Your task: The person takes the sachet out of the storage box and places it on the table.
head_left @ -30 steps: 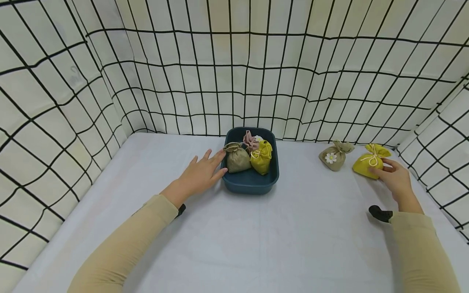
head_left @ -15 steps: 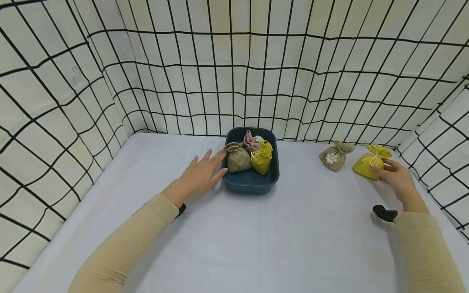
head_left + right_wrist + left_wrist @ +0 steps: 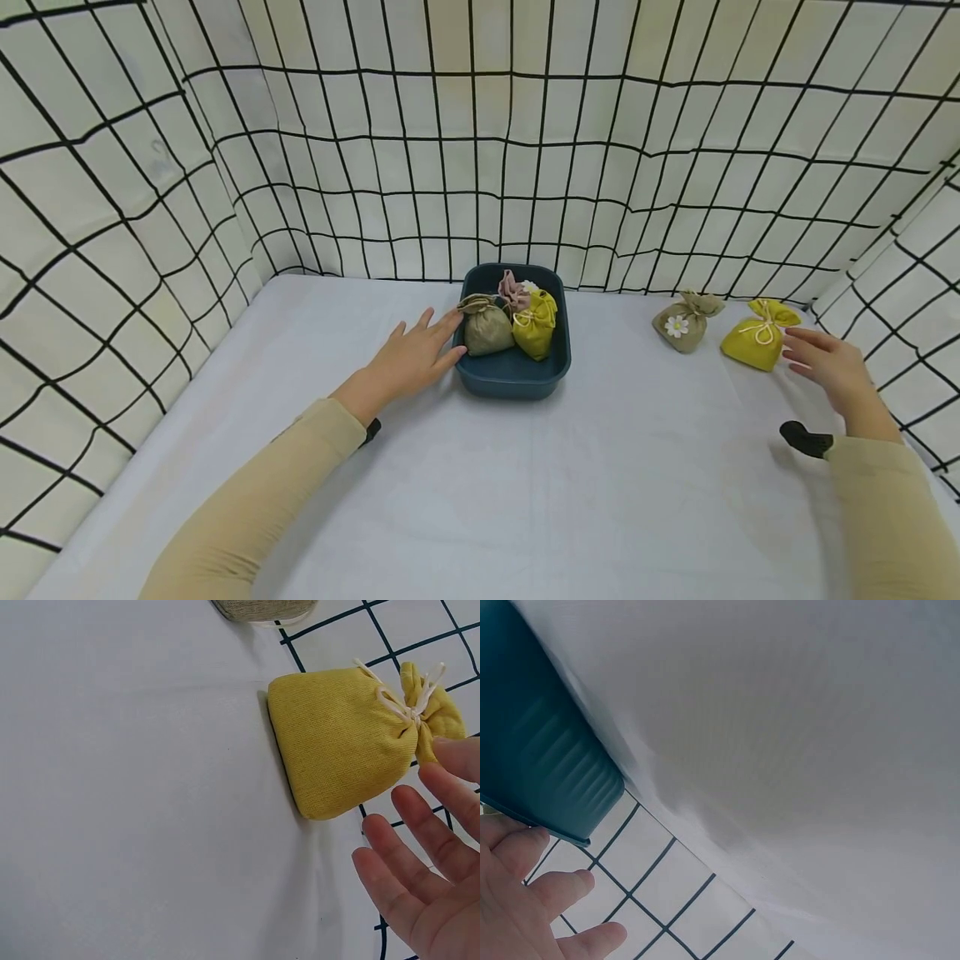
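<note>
My left hand rests with spread fingers at the left rim of a dark blue bin; its fingertips show at that rim in the left wrist view. Inside the bin lie a tan drawstring pouch, a yellow pouch and a pink pouch. At the far right a second yellow drawstring pouch, tied with a white bow, sits on the table. Right beside it is my right hand, its fingers loosely extended and holding nothing. In the right wrist view the fingertips are close to the pouch's gathered neck.
A tan pouch with a white daisy stands just left of the yellow one. White walls with a black grid enclose the white table at the back and both sides. A black device sits at the right wrist.
My right hand has let go of the yellow pouch and drawn back slightly to the right. That pouch stays in place. My left hand has not moved.
</note>
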The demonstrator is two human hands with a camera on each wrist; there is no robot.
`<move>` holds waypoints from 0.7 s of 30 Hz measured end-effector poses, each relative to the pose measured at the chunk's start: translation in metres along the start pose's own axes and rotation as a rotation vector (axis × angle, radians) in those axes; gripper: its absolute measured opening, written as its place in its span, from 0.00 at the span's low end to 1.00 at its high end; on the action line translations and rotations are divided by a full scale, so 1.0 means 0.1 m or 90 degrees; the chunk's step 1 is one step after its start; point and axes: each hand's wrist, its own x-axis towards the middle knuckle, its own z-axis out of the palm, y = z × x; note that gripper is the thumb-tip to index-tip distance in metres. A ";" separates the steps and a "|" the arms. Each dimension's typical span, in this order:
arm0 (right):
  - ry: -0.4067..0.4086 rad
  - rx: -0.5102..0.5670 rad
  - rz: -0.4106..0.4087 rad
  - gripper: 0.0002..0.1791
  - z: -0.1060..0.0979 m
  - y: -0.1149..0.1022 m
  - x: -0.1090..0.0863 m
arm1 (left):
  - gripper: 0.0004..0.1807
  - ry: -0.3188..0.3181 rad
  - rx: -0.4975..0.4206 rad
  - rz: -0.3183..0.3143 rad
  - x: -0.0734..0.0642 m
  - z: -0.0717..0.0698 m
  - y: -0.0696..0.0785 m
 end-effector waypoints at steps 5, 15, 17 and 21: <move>0.005 0.005 -0.012 0.11 -0.04 -0.01 -0.05 | 0.37 -0.001 -0.001 -0.001 0.00 0.01 0.00; 0.041 -0.043 -0.053 0.03 -0.11 -0.13 -0.18 | 0.37 -0.002 -0.002 -0.001 0.00 0.00 0.01; 0.046 -0.029 -0.060 0.03 -0.11 -0.17 -0.19 | 0.37 -0.002 -0.004 0.000 0.00 0.00 0.00; 0.056 -0.001 -0.069 0.04 -0.08 -0.25 -0.20 | 0.38 -0.003 -0.009 -0.001 0.00 0.00 0.00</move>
